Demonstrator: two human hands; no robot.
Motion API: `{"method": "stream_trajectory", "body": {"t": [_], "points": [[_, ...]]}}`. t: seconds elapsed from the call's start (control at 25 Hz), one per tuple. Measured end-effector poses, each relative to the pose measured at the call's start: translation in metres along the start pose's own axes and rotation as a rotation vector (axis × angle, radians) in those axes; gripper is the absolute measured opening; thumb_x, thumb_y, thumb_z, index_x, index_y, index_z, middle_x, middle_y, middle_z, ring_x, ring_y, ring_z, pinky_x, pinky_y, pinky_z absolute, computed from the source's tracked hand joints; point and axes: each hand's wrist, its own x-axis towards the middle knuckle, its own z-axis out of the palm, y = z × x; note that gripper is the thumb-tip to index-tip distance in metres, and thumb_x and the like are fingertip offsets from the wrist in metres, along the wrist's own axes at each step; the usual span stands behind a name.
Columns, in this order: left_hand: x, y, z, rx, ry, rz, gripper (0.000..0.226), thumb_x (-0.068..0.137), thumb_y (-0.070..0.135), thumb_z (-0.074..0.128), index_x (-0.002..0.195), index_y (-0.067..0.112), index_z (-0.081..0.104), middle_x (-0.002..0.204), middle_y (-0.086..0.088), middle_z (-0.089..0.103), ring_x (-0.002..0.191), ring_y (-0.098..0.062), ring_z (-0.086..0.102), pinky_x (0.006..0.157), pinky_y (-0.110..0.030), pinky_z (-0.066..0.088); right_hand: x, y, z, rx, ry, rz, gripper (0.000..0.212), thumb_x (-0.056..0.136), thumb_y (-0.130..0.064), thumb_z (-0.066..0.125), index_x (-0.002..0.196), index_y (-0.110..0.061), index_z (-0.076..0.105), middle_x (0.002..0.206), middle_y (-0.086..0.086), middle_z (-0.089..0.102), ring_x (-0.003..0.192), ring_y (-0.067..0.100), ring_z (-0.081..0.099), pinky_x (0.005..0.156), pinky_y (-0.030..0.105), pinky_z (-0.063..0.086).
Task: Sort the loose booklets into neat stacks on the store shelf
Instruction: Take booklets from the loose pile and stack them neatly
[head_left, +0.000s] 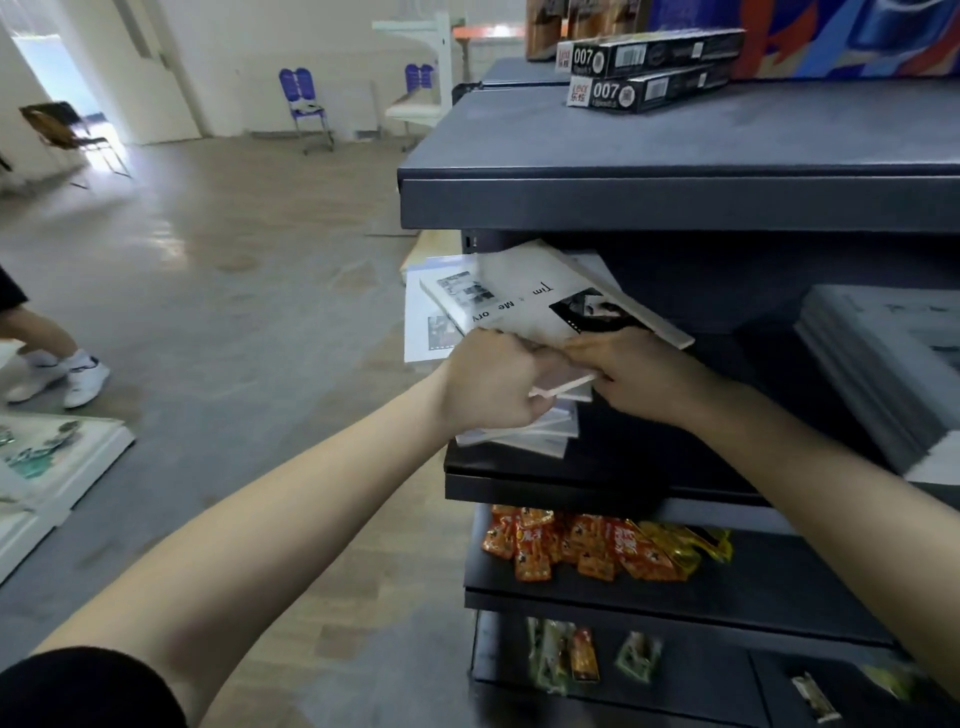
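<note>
Left hand (485, 387) and right hand (636, 376) both grip one tilted booklet (524, 296) over a loose pile (519, 440) on the shelf (571, 480).

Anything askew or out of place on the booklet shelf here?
Yes. The top booklet, gripped by the left hand and right hand, sits twisted and tilted; the lower booklets fan out unevenly at the shelf end.

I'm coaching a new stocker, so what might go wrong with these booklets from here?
The top booklet lies tilted, held only at its near edge by the right hand; it may slide off. The loose booklets under it overhang the shelf end; if the left hand slips, they could fall.
</note>
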Motion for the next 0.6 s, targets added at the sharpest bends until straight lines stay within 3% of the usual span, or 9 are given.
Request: {"method": "stream_trajectory", "body": {"t": [0.08,0.16,0.2,0.28,0.36,0.44,0.52,0.6], "points": [[-0.002,-0.022,0.01,-0.071,-0.076,-0.029,0.052,0.075,0.042,0.037,0.119,0.029,0.061,0.103,0.003,0.071,0.089,-0.021,0.068,0.065,-0.03,0.054,-0.015,0.011,-0.014,0.148,0.021,0.055,0.037,0.082,0.006,0.06,0.116,-0.009,0.065,0.122,0.005,0.063,0.116,0.013,0.055,0.102,0.016,0.037],[-0.002,-0.034,0.011,-0.089,-0.288,-0.143,0.056,0.081,0.041,0.045,0.136,0.028,0.043,0.137,0.004,0.052,0.124,-0.019,0.051,0.091,-0.034,0.045,-0.029,0.02,-0.022,0.315,0.013,0.139,0.041,0.08,0.007,0.065,0.115,-0.015,0.064,0.122,-0.002,0.061,0.118,0.006,0.051,0.1,0.0,0.025],[-0.001,-0.038,0.013,-0.074,-0.343,-0.162,0.06,0.084,0.038,0.051,0.141,0.028,0.035,0.147,0.005,0.039,0.136,-0.018,0.037,0.101,-0.033,0.036,-0.033,0.026,-0.024,0.363,0.007,0.172,0.044,0.08,0.008,0.065,0.114,-0.019,0.063,0.12,-0.006,0.059,0.121,0.007,0.049,0.1,-0.001,0.022],[0.002,-0.04,0.009,-0.024,-0.379,-0.147,0.059,0.094,0.035,0.047,0.147,0.024,0.024,0.155,0.002,0.024,0.144,-0.019,0.021,0.111,-0.032,0.024,-0.04,0.042,-0.027,0.327,0.045,0.237,0.051,0.081,0.009,0.063,0.115,-0.028,0.057,0.12,-0.01,0.055,0.128,0.012,0.044,0.11,0.014,0.022],[0.002,-0.033,0.006,0.139,-0.402,-0.175,0.049,0.102,0.034,0.03,0.147,0.015,0.024,0.149,-0.008,0.037,0.137,-0.023,0.035,0.1,-0.034,0.035,-0.045,0.051,-0.037,0.126,0.063,0.313,0.054,0.084,0.004,0.061,0.122,-0.033,0.053,0.132,-0.008,0.051,0.131,0.014,0.041,0.115,0.029,0.021],[0.007,-0.021,-0.004,0.312,-0.377,-0.161,0.044,0.104,0.033,0.021,0.137,0.008,0.036,0.126,-0.012,0.057,0.114,-0.031,0.056,0.074,-0.034,0.042,-0.045,0.045,-0.044,0.028,0.041,0.338,0.05,0.085,-0.014,0.066,0.13,-0.029,0.052,0.139,-0.003,0.048,0.131,0.015,0.041,0.112,0.026,0.024],[0.015,-0.009,-0.014,0.367,-0.349,-0.125,0.035,0.104,0.026,0.027,0.122,0.006,0.051,0.111,-0.012,0.064,0.098,-0.033,0.063,0.062,-0.031,0.036,-0.035,0.027,-0.041,-0.068,0.043,0.356,0.051,0.085,-0.029,0.064,0.133,-0.031,0.05,0.14,-0.006,0.048,0.128,0.017,0.044,0.108,0.032,0.032],[0.022,0.007,-0.021,0.358,-0.353,-0.109,0.02,0.099,0.013,0.041,0.106,0.009,0.06,0.1,-0.008,0.065,0.085,-0.03,0.062,0.057,-0.03,0.035,-0.019,0.006,-0.028,-0.329,0.099,0.369,0.041,0.087,-0.028,0.057,0.128,-0.034,0.053,0.135,-0.007,0.053,0.122,0.021,0.049,0.104,0.045,0.033]]}}
